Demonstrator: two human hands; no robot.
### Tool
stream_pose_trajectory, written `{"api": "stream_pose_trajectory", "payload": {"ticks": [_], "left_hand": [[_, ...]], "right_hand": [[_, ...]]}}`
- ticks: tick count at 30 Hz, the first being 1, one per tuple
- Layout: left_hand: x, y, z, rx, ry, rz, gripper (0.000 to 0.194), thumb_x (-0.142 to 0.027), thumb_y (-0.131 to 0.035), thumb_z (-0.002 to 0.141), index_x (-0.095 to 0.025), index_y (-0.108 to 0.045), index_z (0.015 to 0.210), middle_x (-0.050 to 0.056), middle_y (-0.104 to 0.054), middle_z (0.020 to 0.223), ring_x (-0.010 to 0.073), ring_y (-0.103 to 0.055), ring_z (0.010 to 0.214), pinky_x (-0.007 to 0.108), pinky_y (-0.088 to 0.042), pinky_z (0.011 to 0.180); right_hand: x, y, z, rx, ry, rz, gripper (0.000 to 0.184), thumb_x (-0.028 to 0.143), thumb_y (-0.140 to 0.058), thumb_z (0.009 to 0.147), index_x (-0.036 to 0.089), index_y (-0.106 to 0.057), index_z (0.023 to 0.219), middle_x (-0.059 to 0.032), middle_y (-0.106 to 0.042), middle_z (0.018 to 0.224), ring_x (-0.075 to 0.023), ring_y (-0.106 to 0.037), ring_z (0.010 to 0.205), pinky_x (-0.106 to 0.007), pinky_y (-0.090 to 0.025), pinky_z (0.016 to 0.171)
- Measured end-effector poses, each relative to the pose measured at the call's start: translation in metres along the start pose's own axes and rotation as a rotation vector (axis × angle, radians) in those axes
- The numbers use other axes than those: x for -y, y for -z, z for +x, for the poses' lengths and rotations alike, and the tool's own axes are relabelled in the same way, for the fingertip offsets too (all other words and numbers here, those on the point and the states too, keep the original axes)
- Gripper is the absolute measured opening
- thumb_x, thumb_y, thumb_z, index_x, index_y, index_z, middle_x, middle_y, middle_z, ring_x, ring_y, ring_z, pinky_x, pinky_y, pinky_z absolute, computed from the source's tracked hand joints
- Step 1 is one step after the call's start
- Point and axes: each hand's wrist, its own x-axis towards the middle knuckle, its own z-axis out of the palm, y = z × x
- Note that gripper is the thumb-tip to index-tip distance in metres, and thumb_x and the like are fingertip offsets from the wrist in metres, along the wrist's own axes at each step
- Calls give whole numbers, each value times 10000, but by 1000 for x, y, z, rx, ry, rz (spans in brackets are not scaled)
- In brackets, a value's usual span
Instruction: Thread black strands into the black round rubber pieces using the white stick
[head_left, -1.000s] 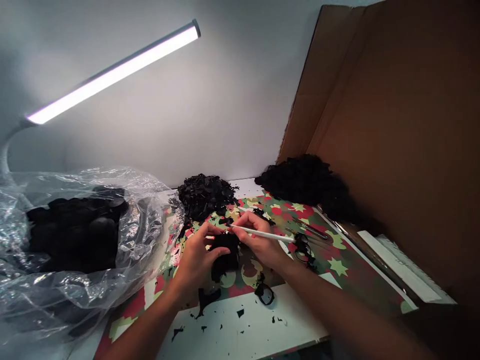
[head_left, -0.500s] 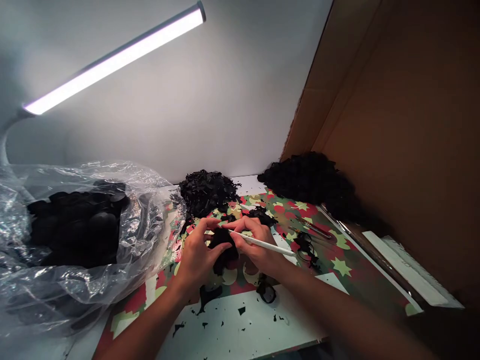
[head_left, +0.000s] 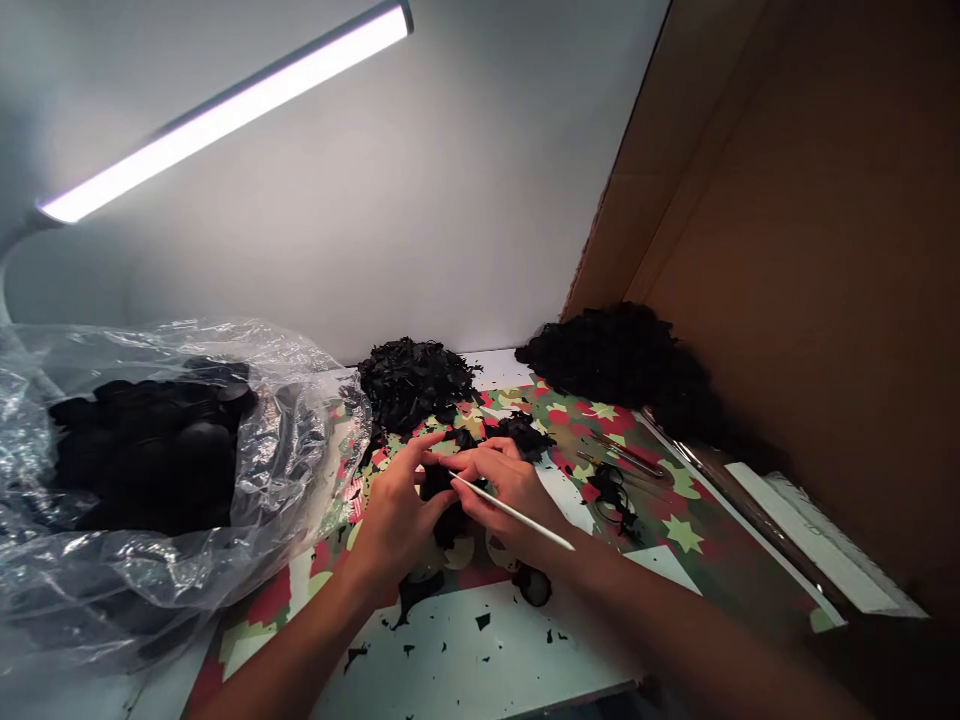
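Note:
My left hand [head_left: 397,498] grips a soft-looking black piece [head_left: 439,482] between thumb and fingers, just above the patterned table covering. Pressed close on its right side, my right hand [head_left: 504,490] is closed around a thin white pen-like tool [head_left: 525,517]. The tool's handle slants down to the right across the back of the hand. Its tip is at the black piece, hidden by my fingers. Fingertips of both hands meet at the far edge of the piece. Black cut-out scraps [head_left: 418,595] lie below my hands.
Left, an open clear plastic bag [head_left: 300,400] holds rounded black pieces [head_left: 161,450]. Behind my hands is a heap of black shreds [head_left: 416,385]; a larger black pile [head_left: 619,355] sits against the cardboard wall [head_left: 810,280]. Metal tools [head_left: 630,455] lie at right. A lamp [head_left: 225,110] shines overhead.
My right hand has turned slightly, and the white tool's rear end has swung down and to the left. The left hand still holds the black piece, now more covered by the right fingers.

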Motion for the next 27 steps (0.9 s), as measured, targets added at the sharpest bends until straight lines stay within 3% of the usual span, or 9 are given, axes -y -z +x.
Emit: {"api": "stream_pose_trajectory", "payload": {"ticks": [7, 13, 17, 20, 22, 27], "left_hand": [[0, 1, 1, -13, -14, 3, 552, -93, -664, 773, -280, -562, 1282, 27, -717, 1054, 201, -679, 955, 415, -560, 898], [-6, -1, -3, -88, -58, -31, 547, -43, -652, 745, -281, -603, 1235, 19, -719, 1004, 203, -699, 938, 413, -586, 875], [-14, -2, -10, -213, -84, -123, 536, -102, -734, 758, -315, -628, 1239, 15, -712, 1009, 227, -704, 1017, 417, -576, 931], [-14, 3, -7, -240, -9, -289, 468, -173, -777, 764, -301, -654, 1198, 20, -712, 1051, 228, -691, 1036, 381, -581, 906], [-11, 10, -1, -269, 40, -388, 373, -207, -782, 775, -279, -684, 1128, 19, -710, 1062, 203, -683, 1000, 327, -576, 864], [1, 35, 13, -487, 51, -536, 261, -314, -781, 805, -244, -731, 1052, 24, -706, 1076, 158, -649, 971, 265, -522, 883]], "right_hand": [[2, 1, 0, -6, -53, 30, 157, 167, -548, 944, 237, -566, 804, -11, -765, 1078, -202, -663, 958, -412, -462, 948], [-7, -7, 0, -2, 70, -155, 187, 187, -433, 1009, 230, -604, 1071, -58, -753, 1019, -199, -681, 892, -437, -399, 977], [-23, -1, 4, 19, -111, -378, 185, 182, -424, 1006, 209, -599, 956, -63, -716, 913, -225, -643, 894, -436, -342, 939], [-27, 7, 7, 86, -170, -438, 168, 165, -450, 973, 204, -571, 864, -52, -684, 875, -227, -610, 879, -414, -330, 912], [-28, 11, 7, 135, -201, -487, 179, 129, -457, 940, 203, -542, 802, -52, -665, 830, -223, -591, 827, -404, -337, 891], [-40, 20, 6, 157, -310, -587, 197, 57, -508, 839, 202, -515, 705, -56, -640, 707, -232, -575, 769, -415, -350, 886]]}}
